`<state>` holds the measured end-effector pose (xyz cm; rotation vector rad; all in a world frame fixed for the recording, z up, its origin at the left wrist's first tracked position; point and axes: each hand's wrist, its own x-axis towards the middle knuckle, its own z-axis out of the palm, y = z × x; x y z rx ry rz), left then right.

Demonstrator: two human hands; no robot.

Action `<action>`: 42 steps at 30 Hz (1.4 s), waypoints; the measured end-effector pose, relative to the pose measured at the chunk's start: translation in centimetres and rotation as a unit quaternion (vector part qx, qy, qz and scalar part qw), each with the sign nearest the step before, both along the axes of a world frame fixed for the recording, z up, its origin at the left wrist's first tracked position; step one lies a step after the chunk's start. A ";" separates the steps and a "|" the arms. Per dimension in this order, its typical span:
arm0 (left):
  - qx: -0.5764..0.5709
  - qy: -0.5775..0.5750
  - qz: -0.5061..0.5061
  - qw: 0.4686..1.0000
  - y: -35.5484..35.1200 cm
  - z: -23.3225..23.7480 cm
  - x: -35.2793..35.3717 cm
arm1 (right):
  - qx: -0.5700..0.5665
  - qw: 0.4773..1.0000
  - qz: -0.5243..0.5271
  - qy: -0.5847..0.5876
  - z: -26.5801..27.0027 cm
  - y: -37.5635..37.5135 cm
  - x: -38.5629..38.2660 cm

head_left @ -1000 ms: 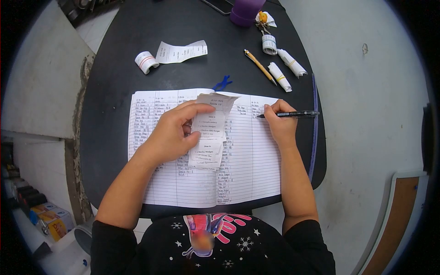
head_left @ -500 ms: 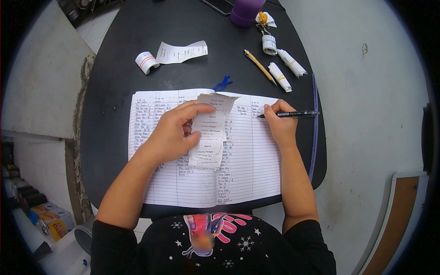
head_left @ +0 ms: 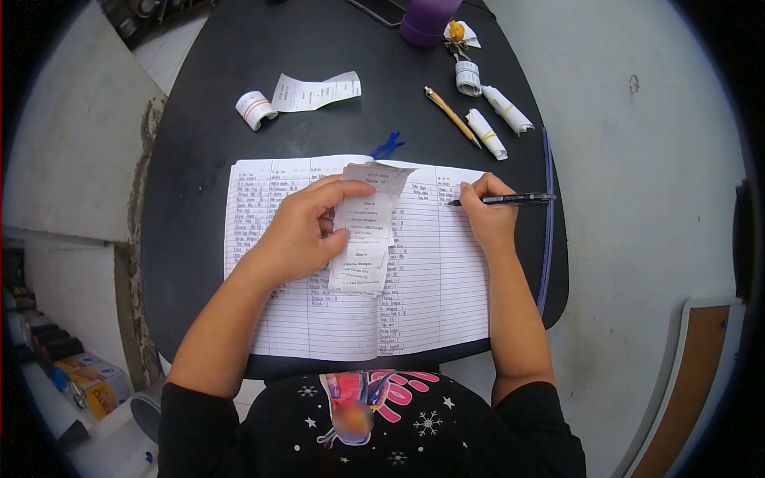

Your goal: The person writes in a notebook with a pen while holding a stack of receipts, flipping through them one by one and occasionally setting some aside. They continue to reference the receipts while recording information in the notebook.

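An open lined notebook [head_left: 438, 303] with columns of handwriting lies in front of me. My left hand [head_left: 307, 227] rests over its middle and grips a small stack of printed receipts [head_left: 368, 219], thumb and index finger on their left side. The receipts overlap and cover part of the notebook's fold. On the right page, my right hand [head_left: 488, 213] is closed around a black pen [head_left: 518, 198]. The pen's tip points left, at the upper lines of the rightmost column, beside short handwritten entries.
On the black table [head_left: 203, 119], a curled receipt [head_left: 317, 92] lies beside a paper roll [head_left: 255, 109]. Farther right are a yellow pen [head_left: 453, 118], rolled papers with bands [head_left: 487, 134] [head_left: 508, 110], another roll [head_left: 468, 78] and a purple container [head_left: 429, 22]. Blue cord [head_left: 388, 146] touches the notebook's top.
Almost nothing differs. The black pen's tip has shifted very slightly on the right page; my left hand and the receipts stay in place.
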<state>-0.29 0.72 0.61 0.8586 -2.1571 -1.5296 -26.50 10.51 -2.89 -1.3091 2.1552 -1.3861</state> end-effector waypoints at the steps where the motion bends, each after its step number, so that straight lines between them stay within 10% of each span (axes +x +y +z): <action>1: -0.002 -0.003 -0.001 1.000 0.0 0.1 0.0 | 0.001 1.000 0.004 0.002 0.0 0.0 0.0; 42: -0.009 0.004 -0.002 1.000 -0.1 -0.2 0.0 | -0.005 0.999 -0.024 -0.020 0.4 0.2 -0.1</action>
